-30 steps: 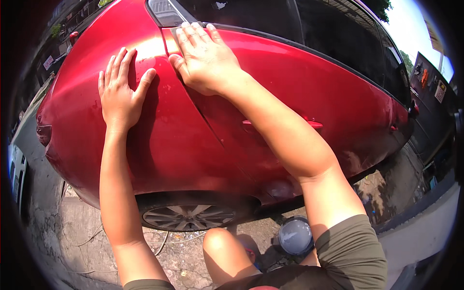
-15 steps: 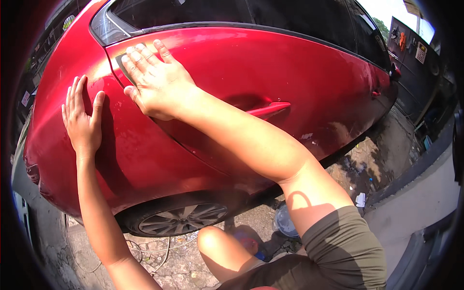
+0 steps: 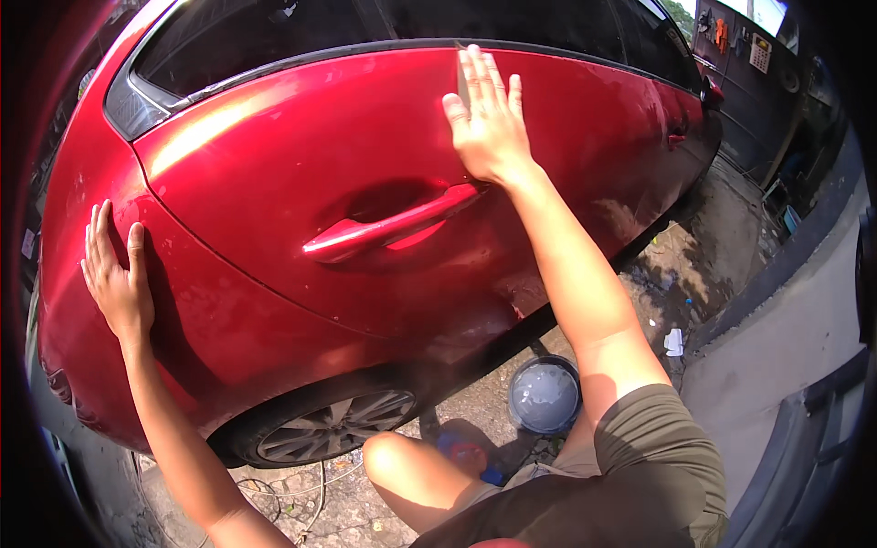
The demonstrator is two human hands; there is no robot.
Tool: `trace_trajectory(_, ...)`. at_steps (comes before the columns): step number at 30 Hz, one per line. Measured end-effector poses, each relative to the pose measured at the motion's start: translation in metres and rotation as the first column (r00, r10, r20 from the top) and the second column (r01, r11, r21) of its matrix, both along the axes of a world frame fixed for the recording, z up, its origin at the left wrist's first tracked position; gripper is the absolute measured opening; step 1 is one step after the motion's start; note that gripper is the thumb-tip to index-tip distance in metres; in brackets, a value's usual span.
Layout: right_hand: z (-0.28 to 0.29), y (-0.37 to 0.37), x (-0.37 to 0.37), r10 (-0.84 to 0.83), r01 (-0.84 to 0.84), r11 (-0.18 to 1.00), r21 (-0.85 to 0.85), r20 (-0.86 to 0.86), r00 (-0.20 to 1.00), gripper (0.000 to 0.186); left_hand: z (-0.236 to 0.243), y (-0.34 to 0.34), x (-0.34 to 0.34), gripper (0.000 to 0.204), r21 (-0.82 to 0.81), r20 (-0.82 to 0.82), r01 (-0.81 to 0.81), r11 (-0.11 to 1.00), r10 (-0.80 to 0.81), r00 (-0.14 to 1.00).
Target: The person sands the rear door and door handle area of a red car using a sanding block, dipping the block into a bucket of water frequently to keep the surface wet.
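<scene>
A red car (image 3: 301, 173) fills most of the view, its side panels glossy with some dull patches. My right hand (image 3: 491, 128) lies flat on the rear door, high up near the window's lower trim. Pressed beneath its fingers is a thin, dark sheet of sandpaper (image 3: 463, 80); only a narrow edge shows. Below and left of this hand is the red door handle (image 3: 393, 224). On the rear fender, my left hand (image 3: 119, 274) rests with fingers stretched and thumb apart, holding nothing.
A round bucket of greyish water (image 3: 544, 395) stands on the cracked concrete by my leg. The rear wheel (image 3: 338, 425) sits below the fender, with a thin hose (image 3: 320, 502) nearby. White scrap (image 3: 674, 342) lies at the right. Tools hang on a dark wall (image 3: 744, 100).
My right hand has slid with the sandpaper from the door's rear edge rightward to beyond the handle. My left hand has shifted slightly down and left in view, still on the fender.
</scene>
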State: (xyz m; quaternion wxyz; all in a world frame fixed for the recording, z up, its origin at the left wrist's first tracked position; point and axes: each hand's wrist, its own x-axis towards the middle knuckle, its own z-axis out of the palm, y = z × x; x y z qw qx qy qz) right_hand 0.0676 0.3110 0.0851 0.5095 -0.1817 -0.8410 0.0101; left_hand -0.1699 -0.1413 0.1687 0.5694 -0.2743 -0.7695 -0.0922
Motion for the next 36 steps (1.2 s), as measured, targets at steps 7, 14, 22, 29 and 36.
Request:
trace_trajectory(7,0.006,-0.042,-0.019,0.137,-0.143,0.985,0.093,0.07,0.988,0.073,-0.007,-0.003,-0.006,0.065,-0.008,0.004,0.083,0.996,-0.083,0.997)
trace_trajectory(14,0.012,0.079,0.046,-0.167,0.095,0.938,-0.335,-0.192,0.967,0.071,-0.002,0.011,-0.007,0.06,0.009,0.012,0.119,0.993,-0.119,0.993)
trace_trajectory(22,-0.037,0.109,0.055,-0.168,0.149,0.972,-0.182,-0.093,0.981,0.073,0.004,-0.001,0.001,0.059,0.017,-0.03,0.131,0.991,-0.131,0.991)
trace_trajectory(29,-0.006,-0.009,-0.004,0.078,-0.087,0.986,0.142,0.067,0.995,0.073,0.004,0.02,0.009,0.064,0.058,0.001,0.043,0.997,-0.043,0.999)
trace_trajectory(36,0.028,-0.117,-0.055,0.313,-0.521,0.68,0.517,0.438,0.843,0.065,-0.006,0.002,0.006,0.07,0.057,0.007,0.042,0.997,-0.042,0.999)
